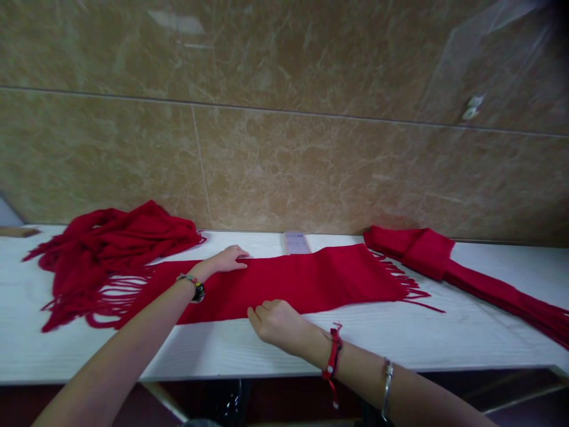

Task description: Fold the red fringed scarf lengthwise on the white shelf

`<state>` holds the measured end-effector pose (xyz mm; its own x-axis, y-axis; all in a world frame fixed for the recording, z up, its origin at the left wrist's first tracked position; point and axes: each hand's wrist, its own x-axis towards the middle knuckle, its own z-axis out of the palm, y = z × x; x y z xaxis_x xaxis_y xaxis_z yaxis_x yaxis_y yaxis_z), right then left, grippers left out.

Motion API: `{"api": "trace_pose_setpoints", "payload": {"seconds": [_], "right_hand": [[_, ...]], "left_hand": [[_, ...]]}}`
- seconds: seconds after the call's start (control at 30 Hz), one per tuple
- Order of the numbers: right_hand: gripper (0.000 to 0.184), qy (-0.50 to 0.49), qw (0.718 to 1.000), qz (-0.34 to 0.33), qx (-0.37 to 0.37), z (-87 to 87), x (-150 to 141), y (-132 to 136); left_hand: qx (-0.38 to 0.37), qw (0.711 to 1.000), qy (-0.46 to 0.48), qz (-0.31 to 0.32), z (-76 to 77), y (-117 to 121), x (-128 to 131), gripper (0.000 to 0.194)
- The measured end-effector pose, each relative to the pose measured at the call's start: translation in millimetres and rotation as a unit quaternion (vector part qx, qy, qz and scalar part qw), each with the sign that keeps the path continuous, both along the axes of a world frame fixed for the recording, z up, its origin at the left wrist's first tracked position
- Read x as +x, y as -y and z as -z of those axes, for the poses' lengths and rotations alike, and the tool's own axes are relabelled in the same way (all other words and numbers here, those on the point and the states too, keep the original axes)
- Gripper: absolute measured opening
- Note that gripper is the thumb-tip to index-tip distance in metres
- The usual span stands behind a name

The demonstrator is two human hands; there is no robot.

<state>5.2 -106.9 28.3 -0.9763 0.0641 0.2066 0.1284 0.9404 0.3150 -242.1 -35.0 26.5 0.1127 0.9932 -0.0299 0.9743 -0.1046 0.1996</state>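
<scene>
A red fringed scarf (pixel 311 281) lies spread lengthwise on a white tabletop, with tassels at both ends. My left hand (pixel 227 259) rests at its far edge, thumb apart from the fingers, touching the cloth. At the near edge, my right hand (pixel 276 323) is closed, its thumb and fingers pinching the scarf's border. The fingertips of that hand partly hide the edge they hold. Slight ripples run across the scarf's right half.
On the left sits a crumpled heap of red scarves (pixel 120 243). A folded red scarf (pixel 413 249) trails to the right edge. Behind the spread scarf lies a small printed paper (pixel 296 242). A brown marble-tiled wall (pixel 311 166) borders the white table (pixel 213 353).
</scene>
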Motion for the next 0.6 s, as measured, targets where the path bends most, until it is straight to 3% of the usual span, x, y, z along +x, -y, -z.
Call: {"api": "trace_pose_setpoints", "payload": {"seconds": [0.23,0.6], "right_hand": [[0.021,-0.009,0.999,-0.019,0.034,0.8,-6.1,-4.2],[0.012,-0.060,0.998,0.024,0.018,0.0,2.5,-8.7]], "left_hand": [[-0.079,0.993,0.068,0.060,-9.4,-32.4,7.6,0.028],[-0.123,0.984,0.103,0.081,-24.7,-43.3,10.7,0.025]]}}
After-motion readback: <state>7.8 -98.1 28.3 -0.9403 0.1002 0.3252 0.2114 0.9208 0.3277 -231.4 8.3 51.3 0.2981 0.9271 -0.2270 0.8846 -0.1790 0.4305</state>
